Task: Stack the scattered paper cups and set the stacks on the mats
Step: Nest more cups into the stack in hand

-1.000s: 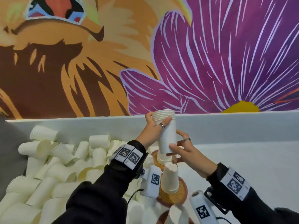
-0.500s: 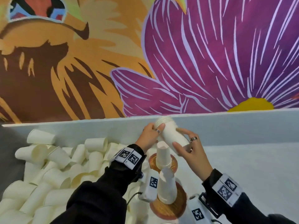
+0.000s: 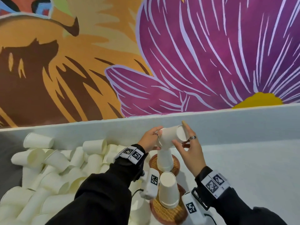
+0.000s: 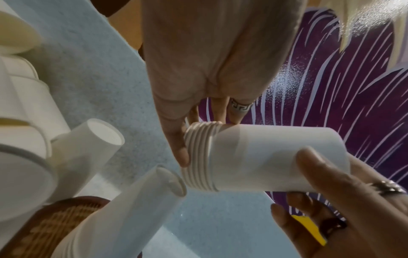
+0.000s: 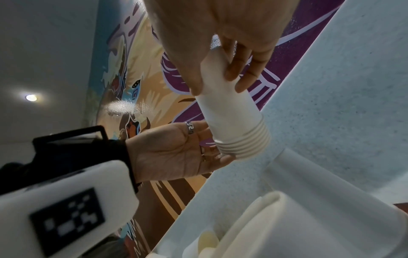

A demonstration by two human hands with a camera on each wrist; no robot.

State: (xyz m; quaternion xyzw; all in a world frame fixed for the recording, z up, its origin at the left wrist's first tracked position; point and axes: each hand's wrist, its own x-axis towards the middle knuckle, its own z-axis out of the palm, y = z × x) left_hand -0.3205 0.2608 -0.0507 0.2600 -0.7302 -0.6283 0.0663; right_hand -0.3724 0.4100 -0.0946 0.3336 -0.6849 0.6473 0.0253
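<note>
We are gripping nested cup stack [image 3: 170, 137] sideways, left hand [image 3: 149, 140] at rims, right hand [image 3: 190, 151] at base; two stacks [image 3: 168, 190] sitting on woven mats [image 3: 168, 213]; loose cup pile [image 3: 53, 163] waiting.

Held cup stack [image 3: 170, 137] – plain white, ribbed rims banding one end [image 4: 198, 157]. Loose cups [image 3: 53, 166] on the left: white to cream, some yellowish inside. Mats [image 3: 168, 213] woven tan-brown with a darker red-brown rim. Worktop [image 3: 251, 168] pale grey-blue, finely speckled. Sleeves [image 3: 100, 192] black; wrist bands [image 3: 129, 152] white with black square-code markers. Silver ring [image 4: 240, 105] on the left hand, dark key pattern. Wall mural [image 3: 211, 54] – purple-magenta petals with lilac-white lines, yellow centre at the right; orange and dark brown shapes at the left, bits of blue and red at the top left.
</note>
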